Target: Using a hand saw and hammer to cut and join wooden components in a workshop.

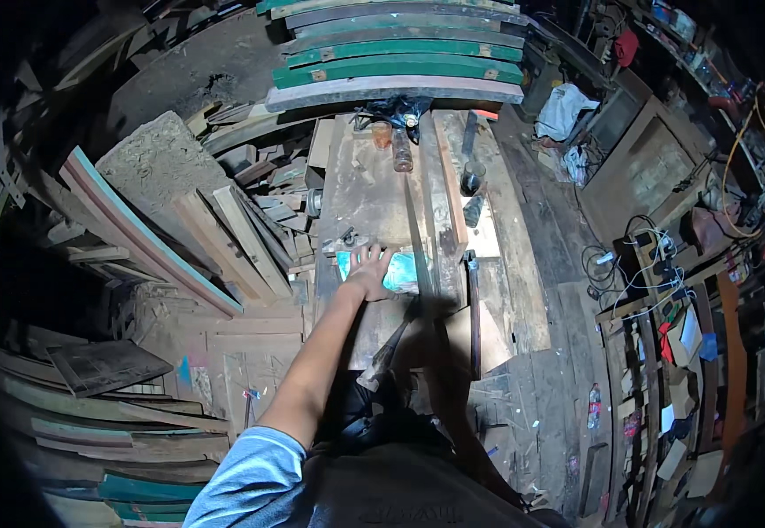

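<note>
**Left hand flat on a pale turquoise block at the workbench**

The left hand reaches forward along a bare forearm from a light blue sleeve and lies palm down, fingers spread wide, on a pale turquoise rectangular block near the middle of the long worn wooden workbench. It presses rather than clasps: nothing is closed in the fingers. The block lies flat, and the hand covers its left part.

The right hand cannot be made out (the lower right of the bench is in deep shadow), so whether it holds anything cannot be told.

At 3 o'clock from the block, just beside it, a dark metal bar clamp runs back toward the person. At 12 o'clock, a long narrow wooden strip lies lengthwise on the bench, and farther out stand an amber plastic bottle and a dark round jar. At 9 o'clock, beyond the bench edge, loose timber offcuts lean in a heap. At 12 o'clock, past the bench end, green painted curved boards are stacked.
</note>
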Available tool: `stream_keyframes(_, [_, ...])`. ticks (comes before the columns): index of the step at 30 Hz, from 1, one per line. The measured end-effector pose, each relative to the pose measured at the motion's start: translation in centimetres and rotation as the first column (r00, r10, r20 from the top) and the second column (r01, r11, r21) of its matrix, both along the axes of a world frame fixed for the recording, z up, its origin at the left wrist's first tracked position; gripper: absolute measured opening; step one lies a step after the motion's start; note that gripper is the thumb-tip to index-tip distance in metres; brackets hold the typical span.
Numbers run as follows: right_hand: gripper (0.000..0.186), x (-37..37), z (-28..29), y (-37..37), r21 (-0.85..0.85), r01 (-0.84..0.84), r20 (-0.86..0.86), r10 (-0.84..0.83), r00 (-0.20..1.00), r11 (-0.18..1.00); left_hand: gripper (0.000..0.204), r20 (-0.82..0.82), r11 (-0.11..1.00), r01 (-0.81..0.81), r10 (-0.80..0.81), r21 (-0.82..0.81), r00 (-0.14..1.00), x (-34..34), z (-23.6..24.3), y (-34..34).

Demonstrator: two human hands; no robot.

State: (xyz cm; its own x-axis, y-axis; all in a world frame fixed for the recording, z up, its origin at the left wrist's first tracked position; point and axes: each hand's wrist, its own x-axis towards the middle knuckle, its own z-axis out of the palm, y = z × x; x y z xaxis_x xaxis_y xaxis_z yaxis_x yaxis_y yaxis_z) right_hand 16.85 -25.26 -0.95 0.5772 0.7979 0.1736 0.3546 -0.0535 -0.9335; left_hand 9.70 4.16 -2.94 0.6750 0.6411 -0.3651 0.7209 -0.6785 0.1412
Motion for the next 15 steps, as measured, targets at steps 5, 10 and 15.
stream_keyframes(5, [0.012, 0.7, -0.2, 2.3, -0.057, -0.105, 0.079, 0.109, 0.991, 0.993, 0.119, 0.007, 0.997, -0.070, 0.070, -0.015, 0.998, 0.6, -0.5, 0.1])
stream_keyframes(10, [0.016, 0.9, -0.6, 4.6, -0.085, -0.118, -0.046, 0.114, 0.992, 0.989, 0.117, 0.065, 0.995, -0.097, 0.095, 0.015, 0.993, 0.0, -0.6, 0.1])
stream_keyframes(15, [0.021, -1.1, 1.0, 0.5, -0.346, -0.053, 0.341, 0.178, 0.923, 0.937, 0.112, 0.119, 0.995, -0.097, 0.097, -0.011, 0.988, 0.4, -0.7, 0.0])
